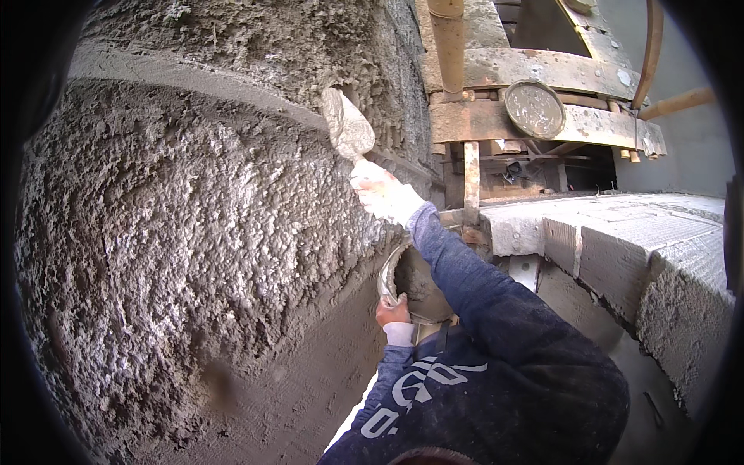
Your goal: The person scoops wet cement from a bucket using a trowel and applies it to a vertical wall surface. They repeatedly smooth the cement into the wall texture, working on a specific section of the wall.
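My right hand (380, 190) is closed on the handle of a mortar-smeared trowel (350, 130), its blade at the rough, wet mortar wall (209, 225). The blade's tip meets the wall close to a smoother raised mortar band (186, 81). Lower down, my left hand (394, 310) grips the rim of a round pan (385, 280), fingers over the edge. Grey mortar (425, 287) lies in the pan, partly hidden behind my right forearm. The pan is held near my body, beside the wall.
Wooden scaffold planks (504, 66) span the upper right, with a round mortar-stained pan (535, 110) on them. An upright bamboo pole (448, 46) stands there. A pale block ledge (604, 221) runs along the right. Gaps open between the planks.
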Motion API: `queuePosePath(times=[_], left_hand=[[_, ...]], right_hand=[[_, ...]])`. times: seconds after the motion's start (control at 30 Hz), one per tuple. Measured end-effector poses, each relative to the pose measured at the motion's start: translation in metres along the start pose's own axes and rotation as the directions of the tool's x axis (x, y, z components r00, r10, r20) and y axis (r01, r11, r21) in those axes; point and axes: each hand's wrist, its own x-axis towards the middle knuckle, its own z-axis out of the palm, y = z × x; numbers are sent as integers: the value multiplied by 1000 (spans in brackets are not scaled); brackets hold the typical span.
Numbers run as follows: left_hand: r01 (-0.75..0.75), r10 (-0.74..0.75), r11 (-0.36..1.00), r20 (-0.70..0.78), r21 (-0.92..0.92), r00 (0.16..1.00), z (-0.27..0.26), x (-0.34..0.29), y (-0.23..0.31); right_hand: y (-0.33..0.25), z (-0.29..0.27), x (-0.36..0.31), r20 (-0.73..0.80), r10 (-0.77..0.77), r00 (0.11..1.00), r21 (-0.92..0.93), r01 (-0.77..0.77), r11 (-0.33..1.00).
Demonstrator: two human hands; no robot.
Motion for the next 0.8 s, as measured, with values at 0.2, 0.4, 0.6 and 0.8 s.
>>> queuePosePath(times=[0.2,0.4,0.6,0.8], left_hand=[[-50,53,995,-36,82,998,7,9,-9],[-45,52,985,-37,165,998,4,12,-3],[-195,196,981,-134,24,971,11,20,9],[-369,310,904,-263,-215,913,19,32,22]], right_hand=[[-37,-4,-49,123,-29,992,4,28,1000],[-43,-5,-37,-589,-355,726,-589,-85,804],[-30,-68,29,-360,-262,895,-737,-101,668],[-66,29,-75,-358,-391,848,-438,218,872]])
